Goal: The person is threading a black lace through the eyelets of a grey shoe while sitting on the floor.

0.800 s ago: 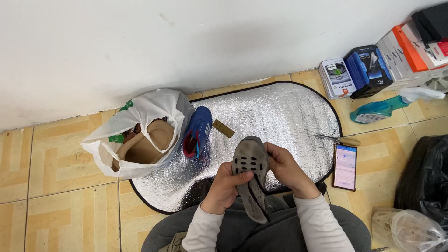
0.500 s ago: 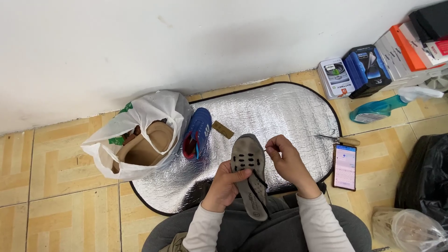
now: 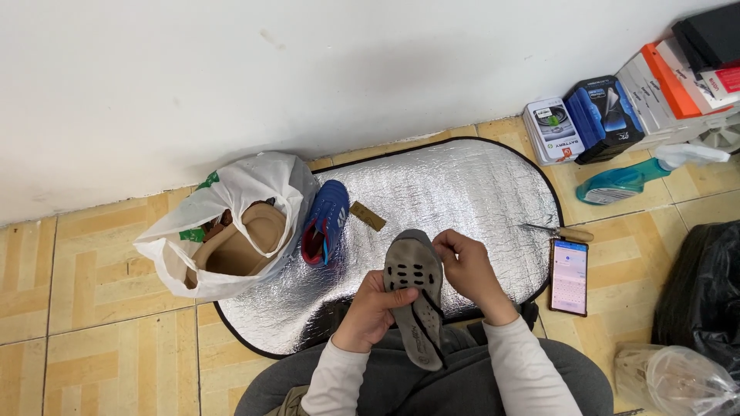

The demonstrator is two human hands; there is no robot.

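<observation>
Insole: a worn grey insole (image 3: 416, 304) with dark oval holes across its forefoot, held upright above the person's lap, toe end up toward the silver mat.
Left hand: the left hand (image 3: 372, 310) wraps the insole's left edge at mid-length, fingertips (image 3: 395, 295) curled over onto its holed face (thumb hidden behind).
Right hand: the right hand (image 3: 472, 270) pinches the insole's upper right edge near the toe, fingers narrow and closed on the rim.
Mat: a silver quilted foil mat (image 3: 455, 192) lies on the tiled floor just beyond the hands.
Shoe: a blue football boot (image 3: 325, 221) lies on the mat's left part, leaning against a white plastic bag (image 3: 231, 200).
Phone: a smartphone (image 3: 570, 276) with a lit screen lies on the tiles right of the mat, well apart from the right hand.
</observation>
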